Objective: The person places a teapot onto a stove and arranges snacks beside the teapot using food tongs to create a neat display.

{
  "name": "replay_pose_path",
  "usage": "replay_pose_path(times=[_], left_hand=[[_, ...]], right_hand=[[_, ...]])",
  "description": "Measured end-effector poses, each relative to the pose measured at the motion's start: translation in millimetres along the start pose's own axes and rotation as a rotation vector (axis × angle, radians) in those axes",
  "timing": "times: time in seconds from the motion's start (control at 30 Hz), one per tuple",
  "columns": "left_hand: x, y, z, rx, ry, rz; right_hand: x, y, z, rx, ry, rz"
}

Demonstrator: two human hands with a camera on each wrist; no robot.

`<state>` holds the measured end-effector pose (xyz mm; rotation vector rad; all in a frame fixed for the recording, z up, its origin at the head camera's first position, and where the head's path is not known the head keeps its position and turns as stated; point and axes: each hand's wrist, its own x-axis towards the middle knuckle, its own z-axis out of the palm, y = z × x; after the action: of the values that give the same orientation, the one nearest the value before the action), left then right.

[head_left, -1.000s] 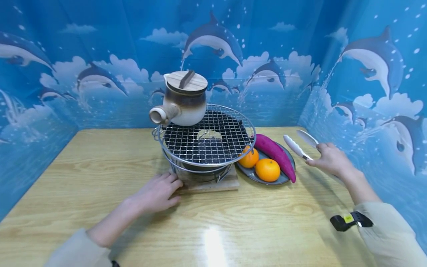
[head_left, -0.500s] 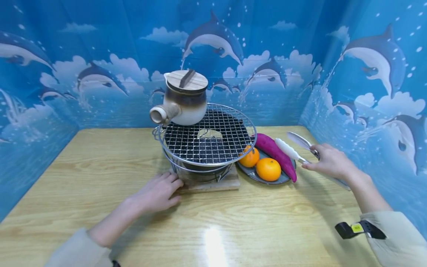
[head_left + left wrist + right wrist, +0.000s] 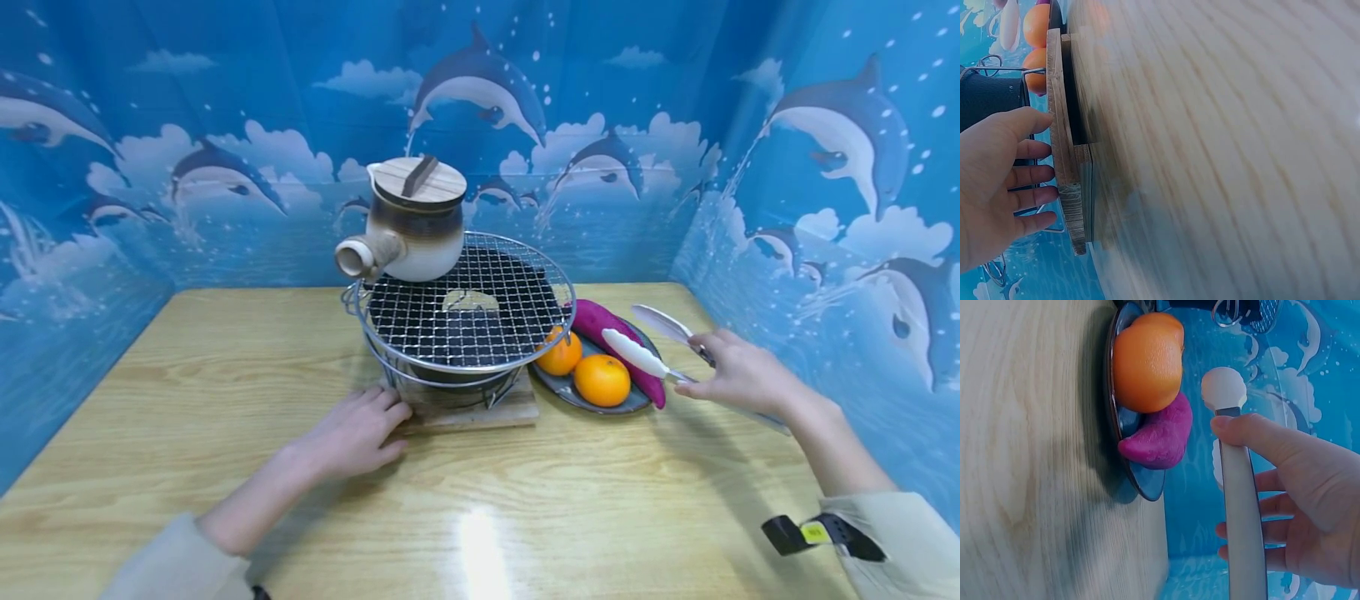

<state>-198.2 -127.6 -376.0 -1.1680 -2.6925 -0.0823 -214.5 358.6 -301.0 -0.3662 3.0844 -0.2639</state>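
My right hand point(image 3: 742, 375) holds a pair of metal tongs point(image 3: 636, 353) with white tips, arms spread apart. In the right wrist view, the thumb lies along one arm of the tongs point(image 3: 1242, 519), fingers on the other side. The tips hang over a dark oval plate point(image 3: 551, 390), overlapping a purple sweet potato point(image 3: 592, 317) in the head view. Two oranges point(image 3: 602, 381) share that plate. My left hand point(image 3: 356, 433) rests its fingertips against the wooden board point(image 3: 472, 422) beneath the stove, fingers fairly straight in the left wrist view.
A round wire grill rack point(image 3: 465, 333) tops the dark stove, left of the plate. On its back left stands a side-handled clay pot point(image 3: 431, 250) with a wooden lid. Dolphin-printed curtains point(image 3: 300, 242) enclose the wooden table point(image 3: 225, 367) at the back and sides.
My right hand has brought the tongs leftward and lower, from beside the plate to over the sweet potato. The left hand stays in place at the board.
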Motion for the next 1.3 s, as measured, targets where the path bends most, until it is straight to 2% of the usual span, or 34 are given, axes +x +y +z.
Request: replay_pose_path(times=[0.53,1.3], left_hand=[[0.9,-1.0,2.9,-0.008,0.012,0.001],[0.8,-0.4,2.4,0.0,0.026,0.004]], right_hand=[[-15,-14,3,-0.011,0.006,-0.083],[-17,-25,11,-0.09,0.007,-0.158]])
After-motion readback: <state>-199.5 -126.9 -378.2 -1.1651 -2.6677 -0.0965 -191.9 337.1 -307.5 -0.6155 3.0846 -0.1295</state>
